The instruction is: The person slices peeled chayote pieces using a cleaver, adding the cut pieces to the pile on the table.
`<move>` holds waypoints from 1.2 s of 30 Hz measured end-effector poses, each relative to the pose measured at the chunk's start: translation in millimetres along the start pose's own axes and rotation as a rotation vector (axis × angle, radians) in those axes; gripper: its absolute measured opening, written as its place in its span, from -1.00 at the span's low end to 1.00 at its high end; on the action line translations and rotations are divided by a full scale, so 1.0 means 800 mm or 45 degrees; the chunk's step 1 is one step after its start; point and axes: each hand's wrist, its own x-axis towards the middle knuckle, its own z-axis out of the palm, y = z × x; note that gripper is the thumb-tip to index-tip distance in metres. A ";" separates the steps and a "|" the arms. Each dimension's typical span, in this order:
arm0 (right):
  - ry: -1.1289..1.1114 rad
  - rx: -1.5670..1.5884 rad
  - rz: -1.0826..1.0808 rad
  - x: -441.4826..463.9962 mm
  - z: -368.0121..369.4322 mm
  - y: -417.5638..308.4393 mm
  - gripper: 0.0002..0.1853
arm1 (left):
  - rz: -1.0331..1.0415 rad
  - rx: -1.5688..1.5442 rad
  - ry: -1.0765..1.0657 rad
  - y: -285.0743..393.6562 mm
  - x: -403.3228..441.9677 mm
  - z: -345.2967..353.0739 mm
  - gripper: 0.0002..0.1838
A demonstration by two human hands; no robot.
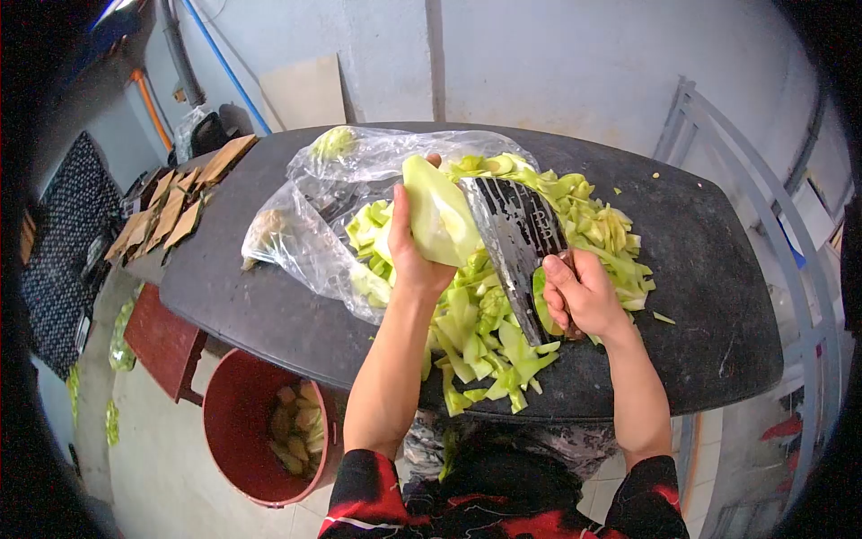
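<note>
My left hand (417,256) grips a peeled pale green vegetable (437,211), thumb along its left side, held above the table. With my right hand (584,292) I hold a cleaver (516,242) by its handle. Its broad dark blade is wet, with pale streaks, and stands upright just right of the vegetable; whether the edge touches it I cannot tell. Beneath both hands lies a heap of cut green slices (489,337), spreading toward the back right. Part of the heap rests by a clear plastic bag (305,242).
The dark table (709,296) has a rounded edge. Whole vegetables (334,144) lie in the bag at the back left. A red bucket (233,422) holding pale pieces stands on the floor beside a red stool (162,341). Cardboard pieces (171,211) lie left; a metal rail (799,162) stands right.
</note>
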 end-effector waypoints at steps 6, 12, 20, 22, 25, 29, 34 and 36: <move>0.009 0.001 -0.016 0.003 0.011 -0.004 -0.62 | -0.189 -0.044 -0.014 -0.018 -0.012 0.024 -0.35; -0.003 -0.005 -0.037 -0.006 0.009 -0.011 -0.64 | -0.154 -0.029 -0.086 -0.026 -0.013 0.023 -0.35; -0.001 -0.015 -0.037 -0.010 -0.002 -0.005 -0.62 | 0.063 -0.080 0.018 0.001 -0.005 0.015 -0.35; 0.007 -0.009 -0.036 -0.009 0.001 -0.007 -0.62 | 0.050 0.019 0.031 0.003 -0.006 0.013 -0.34; 0.013 -0.008 -0.040 -0.008 0.004 -0.007 -0.61 | 0.061 -0.019 0.039 -0.001 -0.006 0.013 -0.34; 0.002 -0.003 -0.070 -0.004 0.001 -0.002 -0.57 | 0.021 0.037 0.002 -0.004 -0.010 0.013 -0.35; 0.035 0.061 -0.076 -0.003 0.001 0.000 -0.51 | -0.051 0.015 0.020 -0.016 -0.017 0.034 -0.33; 0.041 0.099 -0.074 -0.002 0.004 -0.001 -0.49 | -0.054 0.022 0.011 -0.020 -0.017 0.034 -0.32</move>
